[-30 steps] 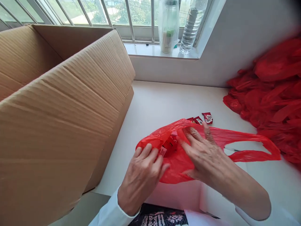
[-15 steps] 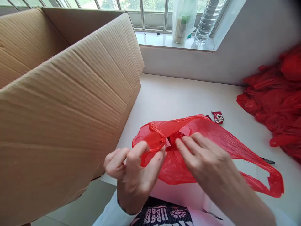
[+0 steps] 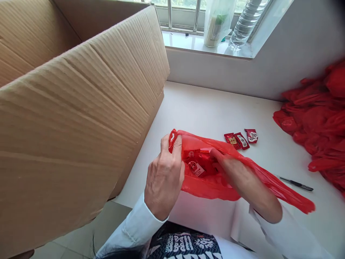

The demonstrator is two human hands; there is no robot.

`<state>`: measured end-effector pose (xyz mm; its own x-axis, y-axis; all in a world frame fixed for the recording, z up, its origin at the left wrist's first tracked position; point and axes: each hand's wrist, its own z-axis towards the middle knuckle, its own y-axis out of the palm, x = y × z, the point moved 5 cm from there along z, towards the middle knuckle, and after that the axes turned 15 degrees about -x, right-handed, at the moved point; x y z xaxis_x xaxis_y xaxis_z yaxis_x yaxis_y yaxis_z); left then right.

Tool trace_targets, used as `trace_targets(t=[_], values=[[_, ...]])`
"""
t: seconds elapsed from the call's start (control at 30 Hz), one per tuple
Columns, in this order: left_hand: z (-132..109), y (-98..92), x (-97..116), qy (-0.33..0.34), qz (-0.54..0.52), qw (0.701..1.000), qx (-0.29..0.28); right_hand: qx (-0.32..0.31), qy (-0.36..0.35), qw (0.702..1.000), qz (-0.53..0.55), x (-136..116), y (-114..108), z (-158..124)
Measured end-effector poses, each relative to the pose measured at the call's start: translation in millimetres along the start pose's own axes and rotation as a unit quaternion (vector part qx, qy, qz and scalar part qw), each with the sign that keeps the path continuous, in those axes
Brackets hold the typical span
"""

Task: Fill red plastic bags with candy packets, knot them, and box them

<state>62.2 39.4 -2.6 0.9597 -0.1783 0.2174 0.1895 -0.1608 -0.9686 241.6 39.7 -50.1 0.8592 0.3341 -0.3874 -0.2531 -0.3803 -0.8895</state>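
The left hand [image 3: 165,174] has thumb and fingers pinched together on the edge of a red plastic bag [image 3: 210,192], which stretches rightward from that grip, while the right hand [image 3: 225,163] reaches into the bag's mouth, its fingers partly hidden, so I cannot tell how far open they are or whether they hold anything. Just right of the left grip, wrapped packets [image 3: 196,167] lie inside the bag; beyond the right hand, 3 small red packets [image 3: 242,140] lie on the white table [image 3: 194,104], with a pen [image 3: 298,184] farther right.
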Motion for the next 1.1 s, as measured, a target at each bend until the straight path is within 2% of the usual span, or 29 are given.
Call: trace_targets(t=[0.17, 0.23, 0.3, 0.37, 0.5, 0.6, 0.67, 0.77, 0.87, 1.0, 1.1], values=[[-5, 2.0, 1, 0.042, -0.046, 0.998, -0.011, -0.118, -0.116, 0.985, -0.052, -23, 1, -22], [-10, 4.0, -1, 0.052, -0.045, 0.998, -0.011, -0.110, -0.165, 0.976, -0.086, -37, 2, -31], [-16, 4.9, -2, 0.066, -0.040, 0.997, -0.012, -0.068, -0.203, 0.970, -0.115, -49, -1, -40], [-23, 5.3, -2, 0.082, -0.037, 0.996, -0.020, -0.024, -0.212, 0.969, -0.127, -54, -5, -49], [-31, 4.9, 0, 0.098, -0.045, 0.994, -0.032, 0.002, -0.195, 0.973, -0.120, -43, -7, -61], [-32, 5.9, 2, 0.105, -0.057, 0.992, -0.045, -0.046, -0.172, 0.980, -0.084, -23, 0, -66], [-31, 6.6, 4, 0.112, -0.064, 0.990, -0.053, -0.068, -0.136, 0.987, -0.053, -10, 4, -66], [-30, 6.7, 4, 0.120, -0.071, 0.989, -0.055, -0.054, -0.042, 0.998, -0.011, 3, 2, -60], [-30, 6.9, 3, 0.126, -0.080, 0.987, -0.055, -0.040, 0.018, 0.998, 0.046, 3, -5, -52], [-30, 6.1, 0, 0.120, -0.083, 0.988, -0.043, -0.035, -0.009, 0.996, 0.083, -10, -12, -42], [-31, 5.9, 0, 0.120, -0.089, 0.988, -0.040, -0.011, 0.026, 0.998, 0.057, -7, -17, -43]])
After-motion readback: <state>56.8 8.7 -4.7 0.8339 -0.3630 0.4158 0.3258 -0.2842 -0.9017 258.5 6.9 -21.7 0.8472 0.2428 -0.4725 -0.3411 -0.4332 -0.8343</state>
